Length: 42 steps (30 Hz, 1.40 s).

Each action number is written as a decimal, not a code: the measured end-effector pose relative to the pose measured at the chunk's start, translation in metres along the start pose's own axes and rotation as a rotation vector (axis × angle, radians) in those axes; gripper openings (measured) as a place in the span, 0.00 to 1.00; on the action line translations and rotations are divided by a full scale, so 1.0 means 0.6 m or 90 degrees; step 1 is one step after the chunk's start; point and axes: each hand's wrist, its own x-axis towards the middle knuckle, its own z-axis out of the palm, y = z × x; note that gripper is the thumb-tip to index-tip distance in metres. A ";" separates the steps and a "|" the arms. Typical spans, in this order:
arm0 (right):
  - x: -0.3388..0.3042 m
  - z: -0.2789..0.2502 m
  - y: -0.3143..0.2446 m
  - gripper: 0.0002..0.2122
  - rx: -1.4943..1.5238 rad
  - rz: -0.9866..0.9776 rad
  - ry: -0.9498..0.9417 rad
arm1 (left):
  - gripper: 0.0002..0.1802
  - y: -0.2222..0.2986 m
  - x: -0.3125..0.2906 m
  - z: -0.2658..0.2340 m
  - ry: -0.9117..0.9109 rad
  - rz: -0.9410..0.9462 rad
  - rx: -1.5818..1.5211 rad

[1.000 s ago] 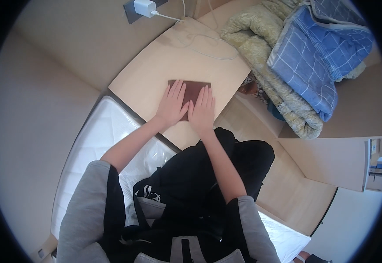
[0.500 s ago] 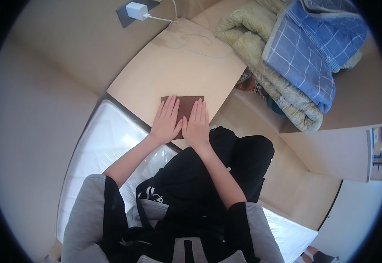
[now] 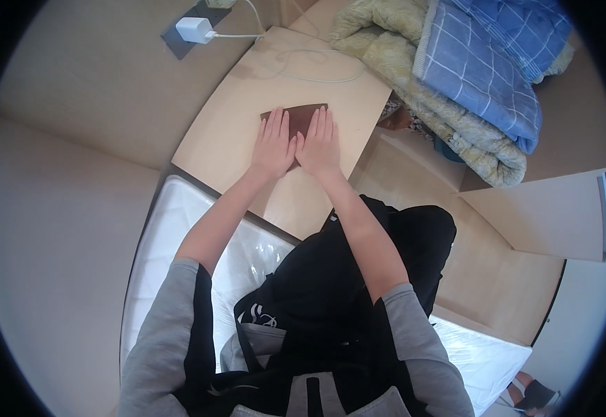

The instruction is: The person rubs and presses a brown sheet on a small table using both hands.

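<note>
A flat brown sheet (image 3: 302,119), roughly square, lies on a pale wooden board (image 3: 223,132) in front of me. My left hand (image 3: 272,144) rests palm down on its left part, fingers stretched out and pointing away from me. On the right part lies my right hand (image 3: 320,144), just as flat, with its fingers extended. The thumbs come close together over the middle of the sheet. Both hands cover much of it, so its side edges are largely hidden. Both of my arms reach forward, nearly straight.
A white charger (image 3: 195,30) sits in a wall socket, its thin cable (image 3: 324,80) looping over the board's far end. Folded quilts, one blue checked (image 3: 480,76) and one yellowish (image 3: 376,35), are piled at the far right. A plastic-wrapped white mattress (image 3: 178,222) lies nearer me.
Both hands have moved farther away from me across the board, and the brown sheet has slid forward with them. My arms are straighter, and the whole view has shifted slightly.
</note>
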 end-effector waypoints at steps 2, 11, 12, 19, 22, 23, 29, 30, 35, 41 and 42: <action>0.001 0.002 0.004 0.30 0.001 -0.004 0.001 | 0.33 0.002 0.006 -0.003 -0.020 -0.017 0.003; -0.051 -0.020 -0.002 0.31 0.028 -0.058 0.001 | 0.34 0.019 -0.062 -0.005 -0.008 -0.031 -0.001; -0.063 -0.026 -0.002 0.31 0.057 -0.070 0.005 | 0.34 0.023 -0.073 -0.009 -0.006 -0.031 -0.003; -0.186 -0.084 -0.020 0.32 0.114 -0.109 -0.056 | 0.37 0.046 -0.191 -0.051 -0.058 0.026 -0.072; -0.204 -0.096 -0.019 0.32 0.102 -0.116 -0.074 | 0.38 0.060 -0.213 -0.053 -0.076 0.004 -0.069; -0.204 -0.095 -0.019 0.32 0.099 -0.115 -0.075 | 0.38 0.060 -0.214 -0.050 -0.080 0.001 -0.058; -0.193 -0.090 -0.021 0.32 0.115 -0.107 -0.069 | 0.38 0.053 -0.201 -0.059 -0.092 0.018 -0.052; -0.191 -0.087 -0.026 0.32 0.105 -0.107 -0.061 | 0.38 0.045 -0.200 -0.060 -0.093 0.014 -0.049; -0.160 -0.068 -0.041 0.32 0.106 -0.107 -0.033 | 0.38 0.010 -0.173 -0.056 -0.071 0.039 -0.046; -0.085 -0.019 -0.051 0.30 0.056 -0.138 0.046 | 0.38 -0.041 -0.112 -0.034 -0.013 0.029 -0.004; -0.071 -0.012 -0.051 0.30 0.057 -0.139 0.045 | 0.38 -0.049 -0.098 -0.032 0.000 0.027 0.010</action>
